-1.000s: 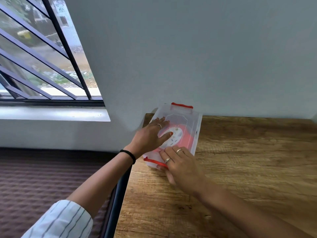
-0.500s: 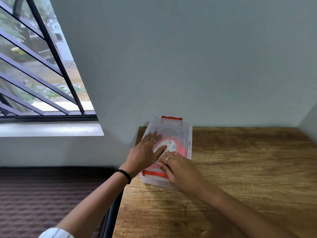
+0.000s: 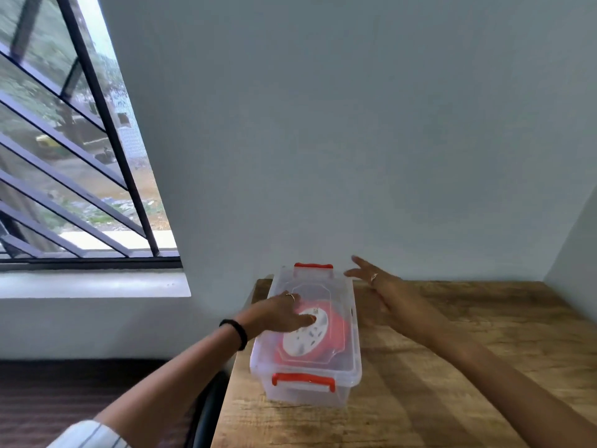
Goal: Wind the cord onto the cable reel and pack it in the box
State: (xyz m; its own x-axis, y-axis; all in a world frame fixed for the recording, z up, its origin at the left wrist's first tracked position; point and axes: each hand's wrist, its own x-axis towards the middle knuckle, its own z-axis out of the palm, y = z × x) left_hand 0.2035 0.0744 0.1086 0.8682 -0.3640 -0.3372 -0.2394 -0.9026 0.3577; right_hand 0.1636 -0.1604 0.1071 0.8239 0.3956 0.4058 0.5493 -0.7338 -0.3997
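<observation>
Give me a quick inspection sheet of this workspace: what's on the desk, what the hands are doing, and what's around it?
Surface: wooden table, set against a pale wall.
Job's things: clear plastic box with its lid on and orange latches at both ends; the red and white cable reel lies inside.
Clutter: nothing seen.
Hands: left hand rests flat on the lid; right hand is open in the air beside the box's far right corner, holding nothing.
Cables: no loose cord seen outside the box.
Surroundings: barred window at left, a dark patterned surface beneath it.
</observation>
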